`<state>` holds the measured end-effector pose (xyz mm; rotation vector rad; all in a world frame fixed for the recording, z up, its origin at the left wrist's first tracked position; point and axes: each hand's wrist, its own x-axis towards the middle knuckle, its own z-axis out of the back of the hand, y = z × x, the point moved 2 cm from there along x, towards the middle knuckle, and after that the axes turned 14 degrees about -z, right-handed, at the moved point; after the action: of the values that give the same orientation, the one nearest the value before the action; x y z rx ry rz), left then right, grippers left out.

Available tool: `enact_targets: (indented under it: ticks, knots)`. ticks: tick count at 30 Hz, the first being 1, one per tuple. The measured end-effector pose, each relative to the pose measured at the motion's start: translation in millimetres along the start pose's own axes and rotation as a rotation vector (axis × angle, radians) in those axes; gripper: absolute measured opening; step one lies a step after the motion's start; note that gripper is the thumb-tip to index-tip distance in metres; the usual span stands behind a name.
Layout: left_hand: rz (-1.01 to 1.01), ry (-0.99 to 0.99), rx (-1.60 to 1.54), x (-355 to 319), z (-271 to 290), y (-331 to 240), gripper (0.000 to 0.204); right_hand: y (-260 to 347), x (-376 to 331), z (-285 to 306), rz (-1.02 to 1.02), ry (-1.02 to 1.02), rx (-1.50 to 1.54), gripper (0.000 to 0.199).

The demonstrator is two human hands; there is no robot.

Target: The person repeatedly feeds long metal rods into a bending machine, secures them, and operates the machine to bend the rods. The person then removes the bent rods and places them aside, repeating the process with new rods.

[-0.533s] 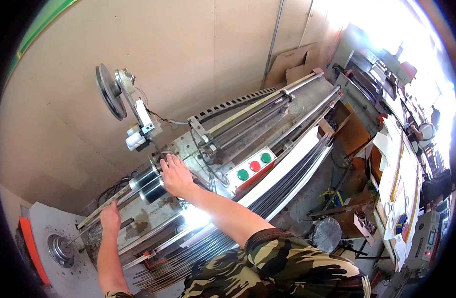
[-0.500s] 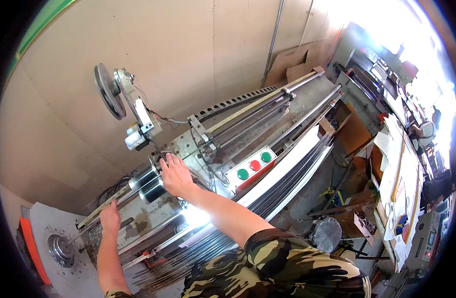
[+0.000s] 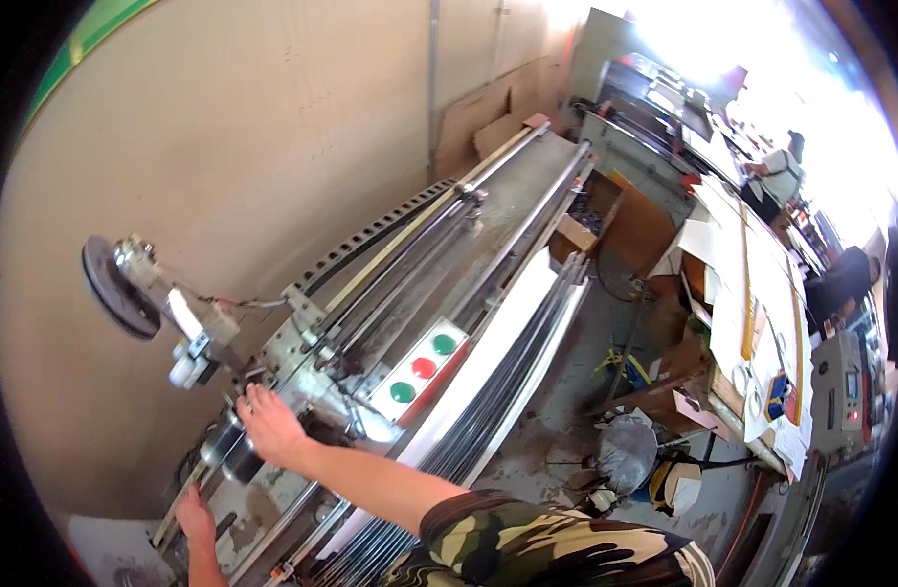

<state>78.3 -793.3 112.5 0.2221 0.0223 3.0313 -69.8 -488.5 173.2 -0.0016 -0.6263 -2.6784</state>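
Observation:
My left hand [image 3: 196,517] is closed round a thin metal rod [image 3: 207,477] at the lower left of the long machine. The rod runs toward two shiny cylindrical rollers [image 3: 232,448], dark at their near faces. My right hand [image 3: 270,427] lies just right of the rollers, fingers stretched out over the machine's head; whether its fingertips press on anything is hidden. Above it, an arm carries a grey spool wheel [image 3: 119,289] and a white fitting [image 3: 190,367]. A control box [image 3: 418,375] with two green buttons and a red one sits right of my right hand.
Long rails [image 3: 527,235] stretch to the far right. Many dark thin rods [image 3: 503,401] lie in a white trough along the near side. Cardboard [image 3: 610,230], a paper-covered table [image 3: 757,342] and a round grey-topped object [image 3: 627,455] stand to the right. People [image 3: 780,176] are farther off.
The view has swung to the right, so the machine and both hands appear lower and farther left. My hands keep about the same places on the machine.

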Motion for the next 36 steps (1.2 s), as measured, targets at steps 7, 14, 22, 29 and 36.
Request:
enact_targets:
  ticks: [7, 14, 22, 29, 36]
  knots:
    - [0.060, 0.001, -0.067, -5, -35, 25, 0.028, 2, 1, -6, 0.008, -0.082, 0.106, 0.060]
    - [0.200, 0.005, -0.093, 14, -30, 10, 0.028, 0, -1, 9, 0.015, -0.025, 0.131, 0.065]
    - [0.000, -0.078, 0.005, 39, -8, -39, 0.021, -9, 1, 19, 0.042, 0.028, 0.106, 0.061]
    - [0.115, -0.057, -0.114, 55, 31, -81, 0.015, -17, 11, 9, 0.043, -0.057, 0.187, 0.057]
    - [0.006, -0.064, -0.062, 60, 38, -93, 0.010, -19, 5, 21, 0.012, -0.068, 0.115, 0.047]
